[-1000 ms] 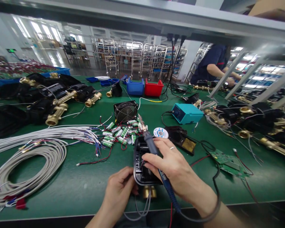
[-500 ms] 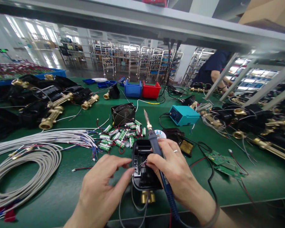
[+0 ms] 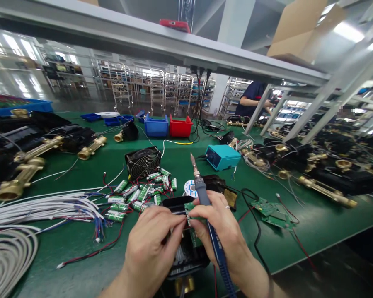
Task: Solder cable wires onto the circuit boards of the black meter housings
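My right hand (image 3: pixel 219 229) holds a blue-handled soldering iron (image 3: pixel 202 194) with its tip pointing up and away, and its fingertips pinch a small green circuit board (image 3: pixel 192 223) over a black plastic housing (image 3: pixel 186 254). My left hand (image 3: pixel 152 248) is closed in a pinch at the same board, fingertips touching it from the left. A brass fitting (image 3: pixel 183 285) pokes out under the housing at the table's near edge.
Green batteries with red leads (image 3: pixel 136 194) lie beyond the housing, by a small fan (image 3: pixel 143 162). White cable coils (image 3: pixel 15 231) lie left. A teal soldering station (image 3: pixel 222 156), solder spool (image 3: pixel 190 188) and loose board (image 3: pixel 272 211) sit right. Another person (image 3: pixel 251 99) works far back.
My left hand has come up from the housing's bottom edge to pinch at its top. A green board now shows between both hands' fingertips. The view has shifted right.
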`<control>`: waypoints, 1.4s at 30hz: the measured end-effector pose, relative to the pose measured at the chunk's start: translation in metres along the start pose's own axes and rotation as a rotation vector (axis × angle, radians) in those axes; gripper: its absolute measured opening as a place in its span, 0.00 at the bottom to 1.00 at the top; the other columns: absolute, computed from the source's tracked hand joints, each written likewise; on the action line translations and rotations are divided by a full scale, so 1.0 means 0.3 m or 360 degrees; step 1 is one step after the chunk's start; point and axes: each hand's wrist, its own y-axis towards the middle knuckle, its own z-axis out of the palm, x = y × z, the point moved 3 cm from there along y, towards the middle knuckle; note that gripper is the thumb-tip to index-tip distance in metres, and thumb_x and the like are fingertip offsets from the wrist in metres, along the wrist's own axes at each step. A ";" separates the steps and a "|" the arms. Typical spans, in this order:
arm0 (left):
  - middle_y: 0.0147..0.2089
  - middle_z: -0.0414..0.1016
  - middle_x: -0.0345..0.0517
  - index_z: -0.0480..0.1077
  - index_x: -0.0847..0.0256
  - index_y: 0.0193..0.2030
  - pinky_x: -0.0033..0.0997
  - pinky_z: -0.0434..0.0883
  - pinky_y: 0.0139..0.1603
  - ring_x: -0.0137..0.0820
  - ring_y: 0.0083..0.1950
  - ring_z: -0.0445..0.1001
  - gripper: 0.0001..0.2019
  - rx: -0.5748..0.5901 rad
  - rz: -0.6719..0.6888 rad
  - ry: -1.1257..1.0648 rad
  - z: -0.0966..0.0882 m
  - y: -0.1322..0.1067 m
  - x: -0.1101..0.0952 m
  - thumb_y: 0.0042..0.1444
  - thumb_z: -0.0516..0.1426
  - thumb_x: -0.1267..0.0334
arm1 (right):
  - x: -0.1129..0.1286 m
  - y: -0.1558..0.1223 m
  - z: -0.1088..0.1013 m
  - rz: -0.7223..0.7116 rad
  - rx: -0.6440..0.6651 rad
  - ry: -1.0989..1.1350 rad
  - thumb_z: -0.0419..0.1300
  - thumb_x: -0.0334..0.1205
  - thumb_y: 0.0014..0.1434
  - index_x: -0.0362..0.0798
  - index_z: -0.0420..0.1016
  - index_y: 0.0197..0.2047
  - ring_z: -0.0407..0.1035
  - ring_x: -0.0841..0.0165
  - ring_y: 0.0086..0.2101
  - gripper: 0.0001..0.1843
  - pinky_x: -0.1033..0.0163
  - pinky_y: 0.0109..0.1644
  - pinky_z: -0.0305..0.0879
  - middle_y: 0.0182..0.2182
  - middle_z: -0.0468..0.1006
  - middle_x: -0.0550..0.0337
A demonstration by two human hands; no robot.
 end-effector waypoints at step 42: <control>0.32 0.81 0.37 0.74 0.53 0.27 0.45 0.64 0.51 0.38 0.42 0.75 0.09 0.0360 -0.0713 -0.0312 0.023 -0.034 0.037 0.57 0.60 0.67 | -0.123 -0.141 -0.130 0.1045 -0.1372 0.1029 0.63 0.45 0.57 0.46 0.75 0.27 0.60 0.75 0.12 0.13 0.71 0.12 0.55 0.17 0.69 0.65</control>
